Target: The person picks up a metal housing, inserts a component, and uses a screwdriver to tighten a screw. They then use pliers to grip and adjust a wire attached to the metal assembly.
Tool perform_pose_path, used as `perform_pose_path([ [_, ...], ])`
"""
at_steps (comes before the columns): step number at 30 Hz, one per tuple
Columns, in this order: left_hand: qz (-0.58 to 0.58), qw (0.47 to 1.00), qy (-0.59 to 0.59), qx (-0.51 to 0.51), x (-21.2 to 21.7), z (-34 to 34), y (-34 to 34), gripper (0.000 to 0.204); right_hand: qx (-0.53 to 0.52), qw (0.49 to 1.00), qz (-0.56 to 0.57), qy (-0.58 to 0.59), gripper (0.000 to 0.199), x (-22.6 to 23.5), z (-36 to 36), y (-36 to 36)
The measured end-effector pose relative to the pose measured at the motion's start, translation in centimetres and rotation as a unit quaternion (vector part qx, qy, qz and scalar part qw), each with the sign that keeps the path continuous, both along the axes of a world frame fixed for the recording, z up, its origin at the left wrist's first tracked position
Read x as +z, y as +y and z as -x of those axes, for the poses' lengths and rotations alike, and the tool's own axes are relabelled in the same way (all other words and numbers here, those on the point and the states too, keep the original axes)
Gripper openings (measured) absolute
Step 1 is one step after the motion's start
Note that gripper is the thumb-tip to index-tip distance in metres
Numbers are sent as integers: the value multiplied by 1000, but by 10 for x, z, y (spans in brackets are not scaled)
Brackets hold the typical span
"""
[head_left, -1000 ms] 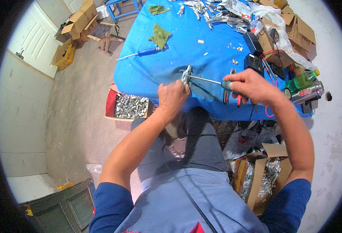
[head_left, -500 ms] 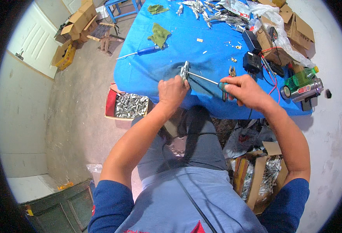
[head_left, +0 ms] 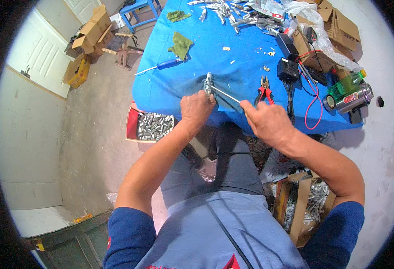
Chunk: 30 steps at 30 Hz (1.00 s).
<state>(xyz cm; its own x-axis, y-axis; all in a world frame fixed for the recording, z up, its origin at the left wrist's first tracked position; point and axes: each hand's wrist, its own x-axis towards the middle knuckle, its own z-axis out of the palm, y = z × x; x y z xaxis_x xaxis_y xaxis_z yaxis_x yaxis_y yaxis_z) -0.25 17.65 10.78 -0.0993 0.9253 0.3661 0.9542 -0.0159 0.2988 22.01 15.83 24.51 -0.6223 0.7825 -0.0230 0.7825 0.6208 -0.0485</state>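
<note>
Near the front edge of the blue-covered table [head_left: 232, 58], my left hand [head_left: 198, 106] is closed round the lower end of a small, long grey metal piece [head_left: 208, 82]. My right hand [head_left: 268, 121] grips a screwdriver [head_left: 226, 93], whose handle is hidden in the palm. Its thin shaft points left, with the tip against the side of the metal piece. Just beyond my right hand lie red-handled pliers [head_left: 264, 91]. A second screwdriver [head_left: 167, 63] with a blue handle rests on the cloth further left, beside a green rag [head_left: 180, 45].
Similar metal pieces [head_left: 221, 10] lie heaped at the far side. Black adapters [head_left: 288, 70] with cables, a green bottle [head_left: 342, 87] and a steel flask [head_left: 351, 101] stand right. Below the table's left edge sits a red-sided box [head_left: 133, 123] of small metal parts; a carton [head_left: 297, 210] is low right.
My right hand has shifted left and nearer me, now covering the screwdriver's handle, and the pliers show more fully. The shaft slants more steeply; its tip stays at the metal piece.
</note>
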Motion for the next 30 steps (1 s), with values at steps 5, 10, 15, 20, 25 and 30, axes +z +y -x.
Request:
perform_pose_path([
  [5,-8,1000,-7,-16,6,-2,4,30,-140,864,361,322,37,-14,-35,37],
  [10,3,1000,-1,-3,6,-2,0,31,-229,784,463,346,41,-5,-38,30],
  [15,-29,1000,10,-5,-3,1,1,32,-247,754,488,363,40,1,-37,31],
  [20,-36,999,6,-15,-1,1,-2,31,-224,799,451,328,39,8,-35,34],
  [25,-62,998,2,-24,-1,1,-2,32,-162,859,397,280,40,27,-29,36],
  [30,-62,997,-12,-34,2,0,-3,30,-157,887,364,238,38,36,-24,40],
])
